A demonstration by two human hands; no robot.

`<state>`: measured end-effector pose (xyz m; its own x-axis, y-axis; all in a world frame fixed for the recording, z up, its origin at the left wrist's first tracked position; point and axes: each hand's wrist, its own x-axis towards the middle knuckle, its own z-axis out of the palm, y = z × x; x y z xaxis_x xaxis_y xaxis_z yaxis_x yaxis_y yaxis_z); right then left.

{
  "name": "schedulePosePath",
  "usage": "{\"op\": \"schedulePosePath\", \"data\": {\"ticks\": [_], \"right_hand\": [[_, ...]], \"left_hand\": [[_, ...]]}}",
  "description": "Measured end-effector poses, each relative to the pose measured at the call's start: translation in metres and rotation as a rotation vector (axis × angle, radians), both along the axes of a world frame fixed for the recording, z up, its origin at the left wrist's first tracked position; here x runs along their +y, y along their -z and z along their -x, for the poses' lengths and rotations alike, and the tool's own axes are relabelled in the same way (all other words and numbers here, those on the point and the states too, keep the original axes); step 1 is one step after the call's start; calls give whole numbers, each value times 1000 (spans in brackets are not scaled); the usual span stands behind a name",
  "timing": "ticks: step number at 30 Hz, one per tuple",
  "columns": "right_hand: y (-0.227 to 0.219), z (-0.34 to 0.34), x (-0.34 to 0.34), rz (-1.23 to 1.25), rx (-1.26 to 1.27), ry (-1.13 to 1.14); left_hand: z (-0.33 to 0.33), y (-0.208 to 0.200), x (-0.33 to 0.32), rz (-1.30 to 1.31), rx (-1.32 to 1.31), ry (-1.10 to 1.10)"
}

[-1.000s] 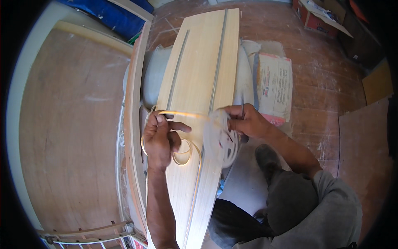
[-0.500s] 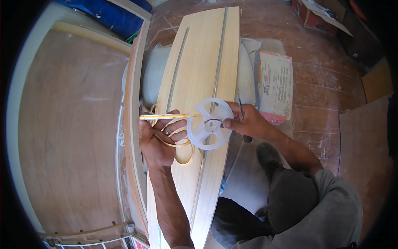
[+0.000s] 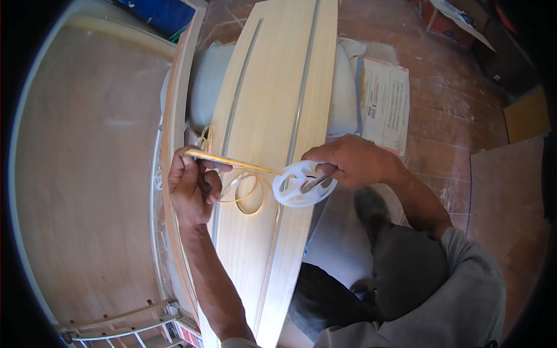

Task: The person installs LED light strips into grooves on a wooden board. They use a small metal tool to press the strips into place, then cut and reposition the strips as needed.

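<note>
My left hand (image 3: pixel 190 187) grips a thin yellowish strip (image 3: pixel 232 162) that runs across to a white plastic spool (image 3: pixel 303 184). My right hand (image 3: pixel 350 162) holds that spool together with a slim dark tool through its hub. Loose loops of the strip (image 3: pixel 246 194) curl below the left hand. Both hands hover over a long pale wooden panel (image 3: pixel 278 87) with two narrow grooves running its length.
A large brown plywood sheet (image 3: pixel 81 174) lies at the left. Whitish sacks (image 3: pixel 380 98) support the panel on a wooden plank floor (image 3: pixel 452 110). A blue object (image 3: pixel 156 11) sits at the top left, cardboard (image 3: pixel 525 116) at the right. My dark trousers (image 3: pixel 400 272) are below.
The spool has tilted and dropped slightly toward the panel's right edge. My left hand has moved a little lower and left, and more strip is drawn out between the hands.
</note>
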<state>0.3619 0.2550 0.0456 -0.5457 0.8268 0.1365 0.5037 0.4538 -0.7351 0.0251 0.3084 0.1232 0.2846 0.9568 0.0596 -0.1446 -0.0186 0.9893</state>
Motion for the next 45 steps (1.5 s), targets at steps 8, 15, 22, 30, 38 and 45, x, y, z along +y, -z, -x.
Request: {"op": "schedulePosePath", "data": {"ticks": [8, 15, 22, 30, 38, 45], "right_hand": [[-20, -7, -3, 31, -85, 150], [-29, 4, 5, 19, -266, 129], [-14, 4, 3, 211, 462, 386], [20, 36, -17, 507, 1097, 315], [10, 19, 0, 145, 809, 500], [-4, -15, 5, -433, 106, 168]], "left_hand": [[-1, -61, -3, 36, 1206, 170], [-70, -12, -59, -352, 1198, 398], [-59, 23, -44, -57, 609, 103], [-82, 28, -45, 131, 50, -140], [-59, 0, -55, 91, 467, 192], [-37, -27, -23, -214, 896, 354]]}}
